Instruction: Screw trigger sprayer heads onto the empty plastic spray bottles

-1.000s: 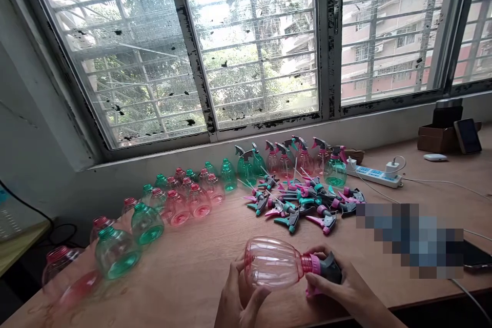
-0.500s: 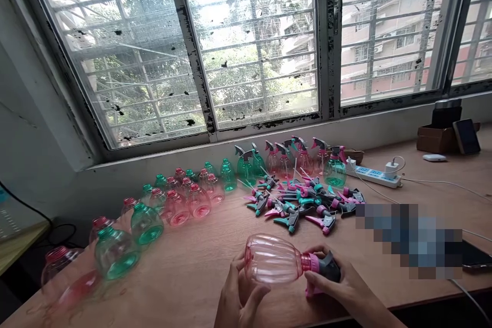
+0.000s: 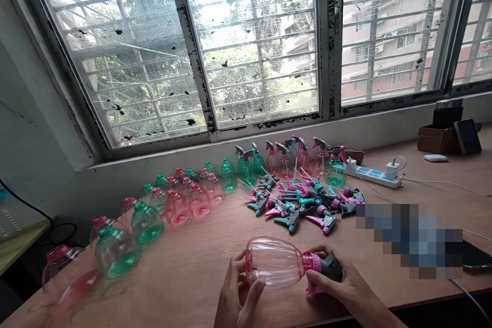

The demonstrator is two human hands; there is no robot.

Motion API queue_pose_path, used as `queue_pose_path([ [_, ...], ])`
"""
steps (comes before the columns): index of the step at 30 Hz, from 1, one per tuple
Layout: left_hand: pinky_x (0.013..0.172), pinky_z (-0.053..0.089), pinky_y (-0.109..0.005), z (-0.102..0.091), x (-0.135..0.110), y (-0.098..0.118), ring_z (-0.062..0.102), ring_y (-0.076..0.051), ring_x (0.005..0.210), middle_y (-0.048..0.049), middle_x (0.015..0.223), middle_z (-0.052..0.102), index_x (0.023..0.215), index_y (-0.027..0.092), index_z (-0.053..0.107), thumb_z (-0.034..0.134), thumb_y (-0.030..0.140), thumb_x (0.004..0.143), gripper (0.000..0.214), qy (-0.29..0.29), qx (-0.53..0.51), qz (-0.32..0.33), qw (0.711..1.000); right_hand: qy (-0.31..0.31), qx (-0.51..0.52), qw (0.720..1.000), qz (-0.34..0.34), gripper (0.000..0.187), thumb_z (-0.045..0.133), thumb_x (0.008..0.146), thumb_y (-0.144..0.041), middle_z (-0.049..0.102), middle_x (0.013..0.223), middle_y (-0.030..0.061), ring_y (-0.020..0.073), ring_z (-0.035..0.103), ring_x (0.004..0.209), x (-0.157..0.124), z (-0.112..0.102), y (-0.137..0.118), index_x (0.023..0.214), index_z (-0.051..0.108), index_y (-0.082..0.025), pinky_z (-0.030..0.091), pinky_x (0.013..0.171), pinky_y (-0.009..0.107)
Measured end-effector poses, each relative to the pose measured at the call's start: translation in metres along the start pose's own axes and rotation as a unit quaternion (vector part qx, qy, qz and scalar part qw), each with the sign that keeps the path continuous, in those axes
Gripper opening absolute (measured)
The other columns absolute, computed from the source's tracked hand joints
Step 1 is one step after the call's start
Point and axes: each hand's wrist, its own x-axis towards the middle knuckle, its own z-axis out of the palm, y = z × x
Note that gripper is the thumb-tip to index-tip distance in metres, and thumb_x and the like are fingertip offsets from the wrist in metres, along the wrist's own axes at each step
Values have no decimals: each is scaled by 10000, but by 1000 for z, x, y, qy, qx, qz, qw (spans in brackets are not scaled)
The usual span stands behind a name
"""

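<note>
A clear pink spray bottle [image 3: 273,262] lies sideways between my hands above the table's front edge, its base to the left. My left hand [image 3: 242,287] is closed around the base, thumb on the near side and fingers behind. At the neck sits a spray head [image 3: 329,266] with a pink collar and a dark grey top. My right hand [image 3: 342,282] grips this head, thumb by the collar; some of its fingers are hidden behind. Beyond the bottle lies a pile of loose spray heads [image 3: 307,197] in grey, pink and teal.
Open-necked bottles, pink and green [image 3: 117,256], stand along the left. Bottles fitted with spray heads [image 3: 284,161] line the window wall. A white power strip [image 3: 376,175] with cables lies at the right, near a blurred patch and a dark flat device [image 3: 474,256].
The bottle's base has dipped slightly, and my left thumb has come in against its side. My right hand keeps its grip on the spray head.
</note>
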Motion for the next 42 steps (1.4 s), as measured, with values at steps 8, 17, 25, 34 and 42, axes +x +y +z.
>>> queue_pose_path([
  [8, 1039, 513, -408, 1, 0, -11, 566, -311, 1292, -146, 1479, 522, 1345, 249, 559, 611, 499, 910, 504, 14, 51, 89, 995, -3, 50, 999, 13, 375, 764, 838, -457, 739, 662, 11, 211, 708, 629, 2, -5, 1, 1014, 580, -182, 571, 676, 338],
  [17, 901, 602, -387, 2, -1, -9, 649, -330, 1192, -185, 1544, 432, 1192, 199, 597, 610, 624, 856, 543, -1, 0, 21, 1000, -8, 14, 1000, -11, 366, 822, 782, -421, 719, 733, -9, 188, 711, 605, 1, -3, 7, 998, 628, -197, 570, 605, 296],
  [25, 918, 586, -392, 3, 2, -17, 611, -331, 1242, -152, 1427, 574, 1264, 243, 613, 688, 495, 853, 489, 49, 57, 89, 993, -16, 36, 999, 6, 340, 757, 849, -445, 741, 664, 3, 204, 718, 623, 0, -3, -2, 1001, 602, -183, 569, 648, 311],
  [34, 836, 625, -388, 1, 0, -7, 672, -324, 1134, -196, 1468, 528, 1036, 190, 634, 547, 630, 887, 472, 23, 16, 3, 1000, -5, -19, 1000, -4, 362, 776, 813, -468, 733, 684, 13, 221, 719, 619, 1, -3, 3, 985, 624, -189, 586, 631, 336],
  [42, 864, 612, -394, 1, 1, -11, 653, -330, 1166, -161, 1414, 590, 1215, 226, 655, 696, 512, 837, 476, 54, 92, 74, 992, -8, 9, 1000, -5, 365, 748, 846, -468, 743, 664, 15, 221, 724, 615, 2, -4, 4, 1010, 586, -184, 575, 642, 337],
])
